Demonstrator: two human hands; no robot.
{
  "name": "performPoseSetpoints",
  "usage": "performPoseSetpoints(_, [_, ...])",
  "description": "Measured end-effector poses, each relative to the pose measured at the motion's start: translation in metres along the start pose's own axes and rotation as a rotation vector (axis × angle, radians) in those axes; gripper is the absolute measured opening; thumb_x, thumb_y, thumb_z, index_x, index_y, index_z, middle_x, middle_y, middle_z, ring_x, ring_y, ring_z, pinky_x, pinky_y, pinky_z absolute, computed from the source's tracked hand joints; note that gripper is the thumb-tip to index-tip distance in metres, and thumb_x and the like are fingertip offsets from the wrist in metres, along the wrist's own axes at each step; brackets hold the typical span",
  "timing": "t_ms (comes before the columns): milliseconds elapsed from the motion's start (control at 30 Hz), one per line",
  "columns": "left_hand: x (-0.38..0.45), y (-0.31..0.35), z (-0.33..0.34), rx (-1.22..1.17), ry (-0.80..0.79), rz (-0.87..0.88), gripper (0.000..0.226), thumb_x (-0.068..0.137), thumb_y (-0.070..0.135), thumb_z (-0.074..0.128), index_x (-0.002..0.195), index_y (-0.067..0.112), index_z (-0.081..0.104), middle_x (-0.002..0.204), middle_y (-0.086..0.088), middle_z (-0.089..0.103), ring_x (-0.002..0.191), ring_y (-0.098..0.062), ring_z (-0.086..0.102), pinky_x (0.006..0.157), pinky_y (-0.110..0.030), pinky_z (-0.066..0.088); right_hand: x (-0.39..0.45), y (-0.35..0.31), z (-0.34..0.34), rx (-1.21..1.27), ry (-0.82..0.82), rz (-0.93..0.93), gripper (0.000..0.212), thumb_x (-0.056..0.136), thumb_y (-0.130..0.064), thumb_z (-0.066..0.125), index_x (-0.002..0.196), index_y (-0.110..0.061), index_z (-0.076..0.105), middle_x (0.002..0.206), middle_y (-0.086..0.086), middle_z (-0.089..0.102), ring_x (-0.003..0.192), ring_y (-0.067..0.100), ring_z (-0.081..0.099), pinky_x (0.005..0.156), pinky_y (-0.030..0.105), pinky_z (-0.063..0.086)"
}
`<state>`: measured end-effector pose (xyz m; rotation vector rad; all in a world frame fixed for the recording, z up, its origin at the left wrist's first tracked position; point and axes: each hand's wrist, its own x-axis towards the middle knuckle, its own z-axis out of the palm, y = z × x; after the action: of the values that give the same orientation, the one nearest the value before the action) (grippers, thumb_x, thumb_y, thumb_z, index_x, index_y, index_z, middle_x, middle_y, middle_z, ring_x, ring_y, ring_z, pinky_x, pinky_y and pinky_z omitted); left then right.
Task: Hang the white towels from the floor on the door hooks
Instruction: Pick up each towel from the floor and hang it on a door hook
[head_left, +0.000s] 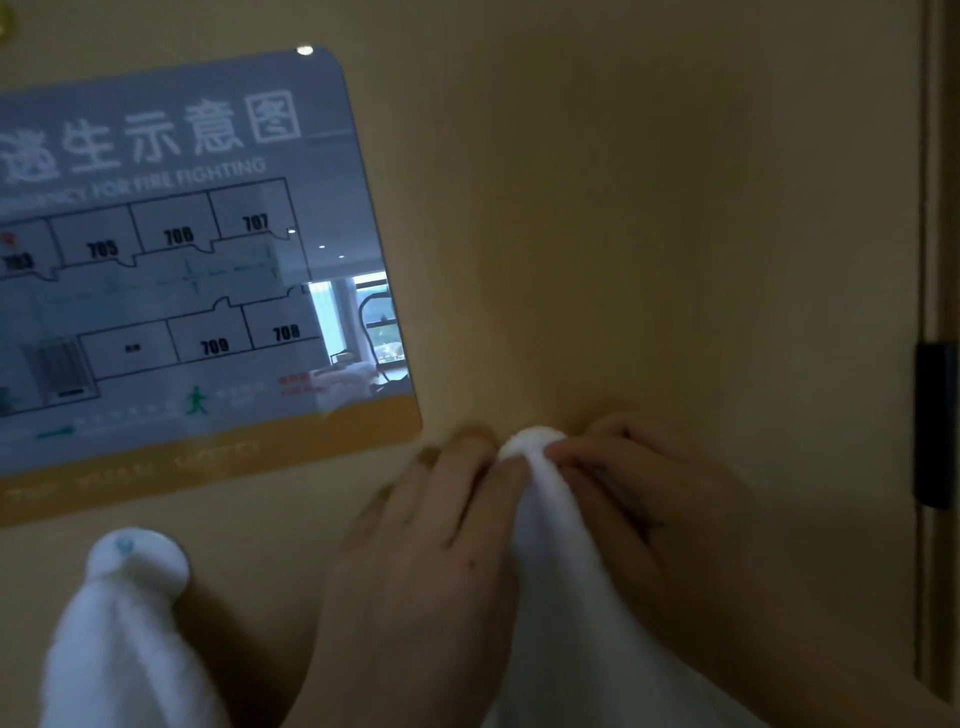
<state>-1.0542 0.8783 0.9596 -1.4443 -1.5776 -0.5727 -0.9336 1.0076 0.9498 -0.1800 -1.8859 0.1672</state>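
Door (675, 208) w/ fire plan (182, 260); both hands pinch towel (561, 571) against it.

Head view: close, facing door (675, 208) straight on, tilted slightly.

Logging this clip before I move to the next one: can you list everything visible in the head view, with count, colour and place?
hung towel: one, white, lower left, draped from a covered hook on the door
second towel: one, white, lower centre, its top bunched against the door between both hands; hook beneath not visible
evacuation plan sign: one, blue-grey with a yellow lower band, upper left on the door, room numbers 705 to 709 readable
door: one, tan, fills the view
hinge: one, black, right edge
left hand: one, fingers pinching the second towel's top from the left
right hand: one, pinching the same top from the right
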Motion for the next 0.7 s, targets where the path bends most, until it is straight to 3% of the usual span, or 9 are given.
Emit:
performPoseSetpoints(100, [-0.006, 0.001, 0.004, -0.115, -0.026, 0.009, 0.052, 0.075, 0.028, 0.053, 0.127, 0.018, 0.054, 0.117, 0.0, 0.061, 0.099, -0.02, 0.056, 0.084, -0.03, 0.04, -0.01, 0.003, 0.001, 0.105, -0.022, 0.036, 0.016, 0.088, -0.032, 0.048, 0.099, -0.035, 0.058, 0.094, -0.025, 0.053, 0.089, -0.011, 0.053, 0.078, 0.01, 0.041])
performPoseSetpoints(267, [-0.005, 0.014, -0.002, -0.19, -0.026, -0.069, 0.049, 0.078, 0.03, 0.05, 0.123, 0.015, 0.063, 0.105, -0.003, 0.074, 0.09, -0.012, 0.058, 0.077, -0.029, 0.045, -0.017, -0.001, 0.0, 0.214, -0.003, 0.097, 0.013, 0.088, -0.032, 0.051, 0.099, -0.036, 0.057, 0.092, -0.023, 0.059, 0.091, -0.012, 0.057, 0.079, 0.003, 0.039])
performPoseSetpoints(367, [-0.003, 0.012, -0.012, -0.116, -0.085, -0.115, 0.039, 0.074, 0.03, 0.046, 0.106, 0.024, 0.067, 0.089, 0.002, 0.076, 0.078, -0.015, 0.066, 0.059, -0.028, 0.052, -0.005, -0.003, -0.005, 0.178, 0.056, 0.064, 0.013, 0.087, -0.028, 0.057, 0.098, -0.033, 0.061, 0.085, -0.029, 0.058, 0.088, -0.017, 0.054, 0.079, 0.0, 0.037])
performPoseSetpoints(400, [-0.003, 0.01, -0.015, -0.076, -0.111, -0.126, 0.035, 0.073, 0.031, 0.045, 0.096, 0.025, 0.07, 0.082, 0.003, 0.075, 0.07, -0.019, 0.069, 0.051, -0.026, 0.052, 0.002, -0.004, -0.007, 0.163, 0.07, 0.058, 0.011, 0.085, -0.027, 0.06, 0.094, -0.031, 0.064, 0.082, -0.027, 0.058, 0.083, -0.015, 0.054, 0.076, 0.0, 0.038])
performPoseSetpoints(500, [-0.005, 0.007, -0.024, 0.006, -0.172, -0.197, 0.029, 0.074, 0.035, 0.044, 0.076, 0.025, 0.072, 0.066, 0.006, 0.07, 0.056, -0.02, 0.067, 0.045, -0.026, 0.048, 0.019, -0.004, -0.006, 0.123, 0.007, 0.067, 0.008, 0.082, -0.024, 0.063, 0.085, -0.026, 0.07, 0.078, -0.021, 0.061, 0.075, -0.004, 0.056, 0.07, 0.005, 0.042])
performPoseSetpoints(600, [-0.008, 0.012, -0.024, -0.011, -0.242, -0.234, 0.024, 0.072, 0.037, 0.045, 0.074, 0.03, 0.068, 0.066, 0.013, 0.067, 0.059, -0.015, 0.065, 0.046, -0.026, 0.043, 0.011, -0.002, -0.003, 0.196, 0.021, 0.118, 0.007, 0.082, -0.024, 0.061, 0.082, -0.028, 0.068, 0.077, -0.017, 0.064, 0.073, 0.0, 0.059, 0.066, 0.012, 0.046])
performPoseSetpoints(700, [-0.008, 0.021, -0.02, -0.08, -0.245, -0.173, 0.02, 0.074, 0.038, 0.05, 0.075, 0.026, 0.066, 0.076, 0.01, 0.062, 0.077, -0.016, 0.058, 0.06, -0.029, 0.047, -0.023, -0.001, 0.0, 0.34, 0.03, 0.227, 0.009, 0.084, -0.031, 0.062, 0.092, -0.03, 0.066, 0.087, -0.015, 0.068, 0.078, 0.003, 0.064, 0.067, 0.017, 0.05])
